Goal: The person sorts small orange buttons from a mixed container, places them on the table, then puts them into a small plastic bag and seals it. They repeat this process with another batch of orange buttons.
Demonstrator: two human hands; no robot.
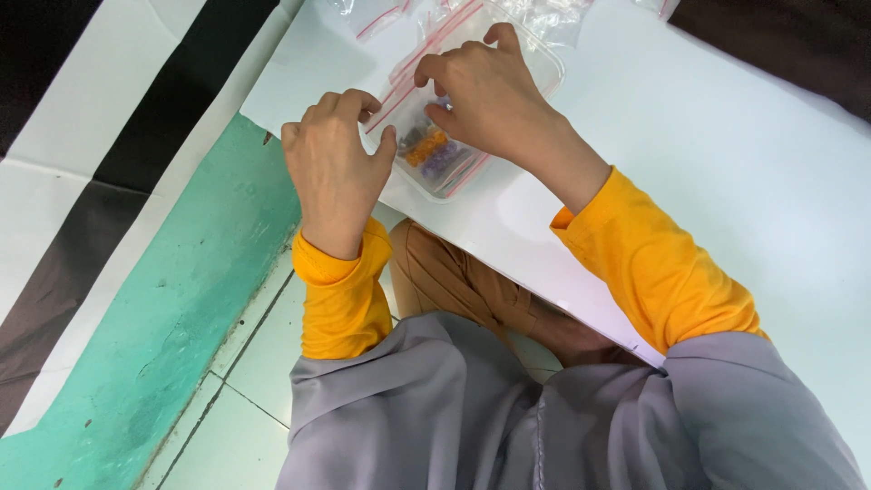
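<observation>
My left hand (334, 163) pinches the near end of a small clear zip bag's red seal strip (388, 98). My right hand (485, 91) grips the same clear zip bag (445, 163) farther along, fingers curled over its top. Inside the bag lie small orange and purple-grey pieces (434, 150). The bag rests in a clear plastic tray (544, 63) on the white table (708, 154). Both sleeves are orange under a grey garment.
More clear zip bags with red strips (376, 14) lie at the table's far edge. The table's near edge (508, 263) runs diagonally above my knees. A teal floor strip (181, 299), white tiles and a black-and-white striped surface (82, 136) lie to the left.
</observation>
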